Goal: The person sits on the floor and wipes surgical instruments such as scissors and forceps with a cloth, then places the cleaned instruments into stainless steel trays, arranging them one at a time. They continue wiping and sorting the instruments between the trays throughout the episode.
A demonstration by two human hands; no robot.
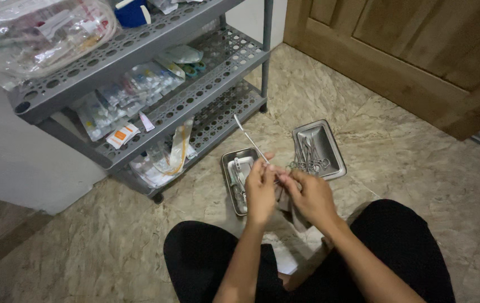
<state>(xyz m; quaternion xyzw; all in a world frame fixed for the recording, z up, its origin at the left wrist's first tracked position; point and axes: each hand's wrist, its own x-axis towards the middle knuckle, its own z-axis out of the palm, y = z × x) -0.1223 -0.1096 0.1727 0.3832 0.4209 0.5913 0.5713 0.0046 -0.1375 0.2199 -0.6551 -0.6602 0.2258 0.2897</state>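
A slender metal instrument, thin and straight, is pinched at its lower end and slants up toward 11 o'clock over the floor. Two shallow steel trays lie beyond it: the left tray at 9 o'clock, and the right tray, holding ring-handled instruments, at 2 o'clock.

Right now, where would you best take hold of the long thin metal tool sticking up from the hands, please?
Probably by its free upper shaft, from above. The thin metal tool slants up and away toward the shelf rack, while the left hand pinches its lower end and the right hand crowds it.
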